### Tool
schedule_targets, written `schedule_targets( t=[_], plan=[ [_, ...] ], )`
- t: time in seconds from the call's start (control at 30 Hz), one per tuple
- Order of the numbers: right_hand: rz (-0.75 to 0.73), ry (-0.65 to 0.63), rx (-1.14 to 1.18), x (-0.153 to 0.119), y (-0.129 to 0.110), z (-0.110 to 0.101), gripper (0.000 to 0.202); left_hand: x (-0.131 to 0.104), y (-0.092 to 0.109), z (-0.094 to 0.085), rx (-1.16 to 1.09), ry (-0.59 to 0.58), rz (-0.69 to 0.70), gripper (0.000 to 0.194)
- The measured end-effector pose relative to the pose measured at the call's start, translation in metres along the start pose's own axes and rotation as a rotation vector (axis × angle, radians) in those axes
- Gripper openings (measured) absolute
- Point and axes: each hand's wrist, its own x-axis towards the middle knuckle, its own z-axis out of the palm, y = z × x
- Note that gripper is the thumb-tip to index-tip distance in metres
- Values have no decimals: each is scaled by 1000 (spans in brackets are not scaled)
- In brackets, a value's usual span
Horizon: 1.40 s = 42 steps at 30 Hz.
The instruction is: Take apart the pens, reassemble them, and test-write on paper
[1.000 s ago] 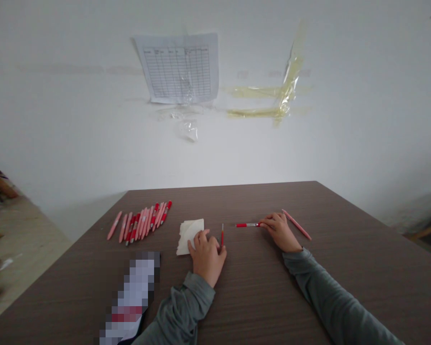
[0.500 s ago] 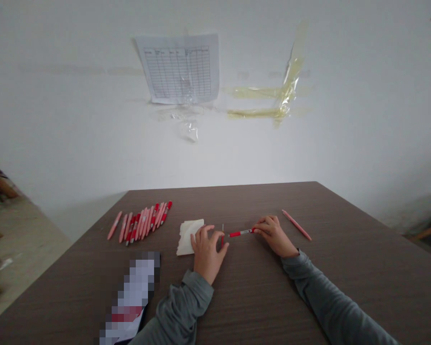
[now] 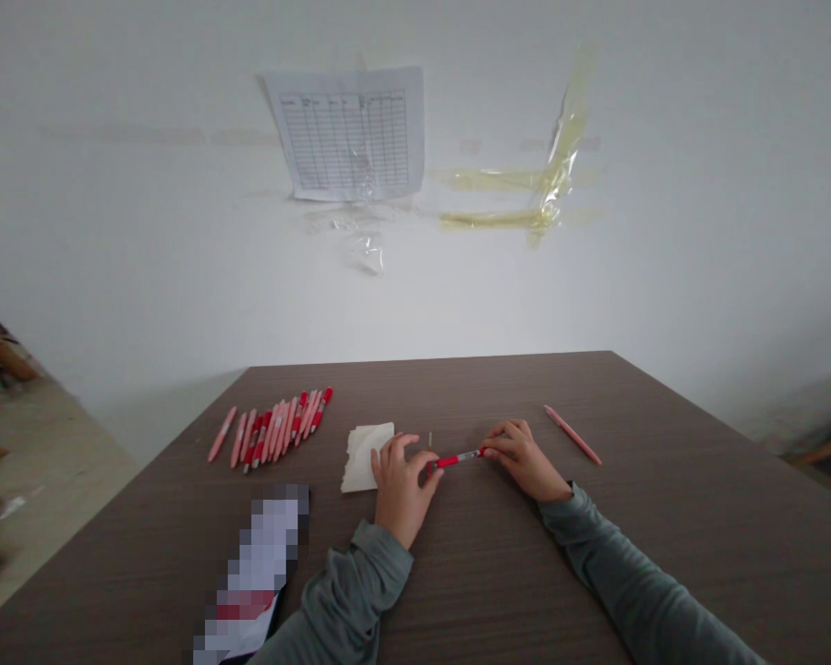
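Observation:
My right hand [image 3: 526, 462] pinches the right end of a red pen [image 3: 457, 458] with a clear and silver middle. The pen lies almost level across the gap between my hands, its left end at the fingertips of my left hand [image 3: 403, 485]. Thumb and index finger of that hand are closed around a thin red pen refill [image 3: 430, 440], whose narrow end sticks up past them. My left hand's other fingers rest over the edge of a torn piece of white paper [image 3: 361, 453]. Whether pen and refill touch is hidden by the fingertips.
Several pink and red pens [image 3: 277, 432] lie in a row at the left of the brown table [image 3: 499, 573]. One pink pen [image 3: 573, 434] lies beyond my right hand. A blurred-out object [image 3: 256, 563] lies beside my left forearm. The wall [image 3: 499, 305] stands behind.
My right hand has moved slightly left and down with the red pen, bringing its left end to my left fingertips. My left hand has hardly moved.

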Motion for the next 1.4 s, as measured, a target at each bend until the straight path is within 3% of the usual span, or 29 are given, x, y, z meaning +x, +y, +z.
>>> schedule_targets(
  t=[0.5, 1.0, 1.4],
  plan=[
    [-5, 1, 25, 0, 4, 3, 22, -1, -1, 3, 13, 40, 24, 10],
    [47, 90, -29, 0, 28, -6, 23, 1, -5, 3, 26, 58, -20, 11],
    [69, 146, -73, 2, 34, -2, 26, -2, 10, 4, 86, 11, -65, 7]
  ],
)
